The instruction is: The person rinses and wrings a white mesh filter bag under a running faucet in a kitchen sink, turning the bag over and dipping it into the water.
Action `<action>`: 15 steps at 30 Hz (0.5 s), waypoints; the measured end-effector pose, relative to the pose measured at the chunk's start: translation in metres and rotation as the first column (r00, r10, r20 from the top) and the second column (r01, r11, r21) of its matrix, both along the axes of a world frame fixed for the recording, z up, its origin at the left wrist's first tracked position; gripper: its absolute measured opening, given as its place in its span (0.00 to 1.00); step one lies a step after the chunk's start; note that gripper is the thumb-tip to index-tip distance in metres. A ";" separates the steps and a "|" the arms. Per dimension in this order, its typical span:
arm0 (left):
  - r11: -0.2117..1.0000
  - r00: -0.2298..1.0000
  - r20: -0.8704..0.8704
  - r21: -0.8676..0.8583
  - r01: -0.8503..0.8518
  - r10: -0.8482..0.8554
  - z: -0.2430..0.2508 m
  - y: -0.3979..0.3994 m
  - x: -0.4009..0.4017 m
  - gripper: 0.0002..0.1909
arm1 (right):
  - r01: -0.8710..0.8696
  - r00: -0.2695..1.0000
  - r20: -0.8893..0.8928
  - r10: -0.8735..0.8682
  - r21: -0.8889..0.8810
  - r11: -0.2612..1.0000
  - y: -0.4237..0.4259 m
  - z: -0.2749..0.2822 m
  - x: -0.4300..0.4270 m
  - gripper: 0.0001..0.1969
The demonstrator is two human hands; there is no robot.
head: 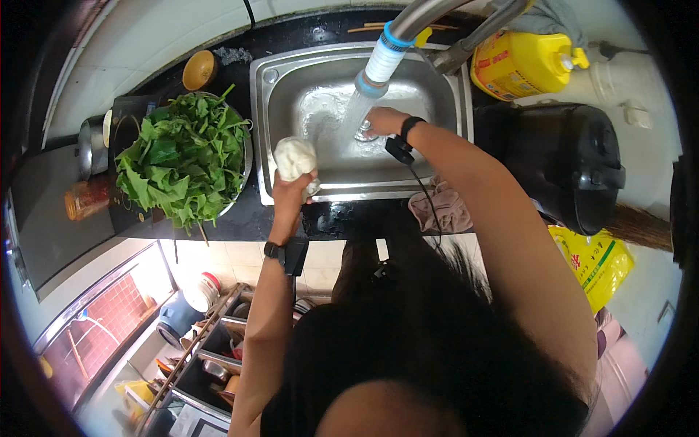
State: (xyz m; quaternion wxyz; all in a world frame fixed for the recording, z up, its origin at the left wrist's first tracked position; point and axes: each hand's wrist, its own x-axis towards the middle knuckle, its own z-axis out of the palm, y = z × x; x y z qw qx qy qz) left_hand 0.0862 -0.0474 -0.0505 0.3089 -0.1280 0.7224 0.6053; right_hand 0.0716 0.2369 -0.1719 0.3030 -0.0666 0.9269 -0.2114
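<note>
Water runs from a faucet with a white and blue filter nozzle (382,63) into a stainless steel sink (264,117). My left hand (290,199) grips a whitish, lumpy bundle (295,158), perhaps a wet cloth, over the sink's front left rim. Inside the basin, my right hand (386,121) reaches down by the metal drain strainer (365,131), its fingers curled; whether they hold the strainer cannot be told. Left of the sink, a heap of green leafy vegetables (183,158) fills a round metal colander. A pinkish cloth (441,210) lies at the front right edge.
A yellow detergent bottle (519,65) and a black lidded appliance (568,164) stand right of the sink. A wooden bowl (199,70), a metal pot (93,146) and a reddish jar (87,199) are at the left. Chopsticks lie behind the sink.
</note>
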 end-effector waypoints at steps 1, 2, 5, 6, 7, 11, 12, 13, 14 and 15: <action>0.997 0.997 0.014 0.017 0.071 -0.071 -0.002 0.010 -0.004 0.25 | 0.045 0.997 -0.054 -0.048 -0.049 0.998 0.007 0.005 0.006 0.21; 0.994 0.994 -0.017 -0.023 0.106 -0.106 -0.003 0.021 -0.006 0.25 | 0.126 0.986 -0.092 -0.139 -0.132 0.983 0.014 0.010 0.013 0.20; 0.949 0.950 -0.152 -0.208 0.238 -0.272 -0.022 0.053 -0.015 0.30 | 0.331 0.910 -0.109 -0.399 -0.385 0.861 0.024 0.041 0.025 0.19; 0.929 0.938 -0.123 -0.230 0.291 -0.324 -0.016 0.068 -0.021 0.31 | 0.454 0.863 0.038 -0.503 -0.491 0.743 0.028 0.050 0.031 0.17; 0.906 0.924 -0.096 -0.258 0.336 -0.370 -0.005 0.078 -0.026 0.33 | 0.457 0.860 0.030 -0.509 -0.488 0.744 0.031 0.055 0.034 0.17; 0.770 0.504 -0.619 -0.617 0.163 -0.602 -0.080 0.069 -0.053 0.39 | 0.669 0.647 0.349 -0.679 -0.686 0.285 0.025 0.077 0.038 0.16; 0.779 0.514 -0.597 -0.559 0.283 -0.615 -0.076 0.071 -0.056 0.40 | 0.685 0.593 0.414 -0.691 -0.711 0.162 0.026 0.078 0.041 0.16; 0.771 0.518 -0.572 -0.492 0.404 -0.636 -0.063 0.075 -0.056 0.41 | 0.691 0.533 0.483 -0.695 -0.722 0.028 0.029 0.075 0.046 0.16; 0.779 0.673 -0.393 -0.361 0.513 -0.626 -0.052 0.082 -0.048 0.27 | 0.694 0.517 0.541 -0.663 -0.718 -0.045 0.031 0.070 0.048 0.16; 0.781 0.676 -0.394 -0.372 0.502 -0.623 -0.049 0.082 -0.044 0.27 | 0.688 0.528 0.542 -0.654 -0.724 -0.043 0.026 0.073 0.046 0.16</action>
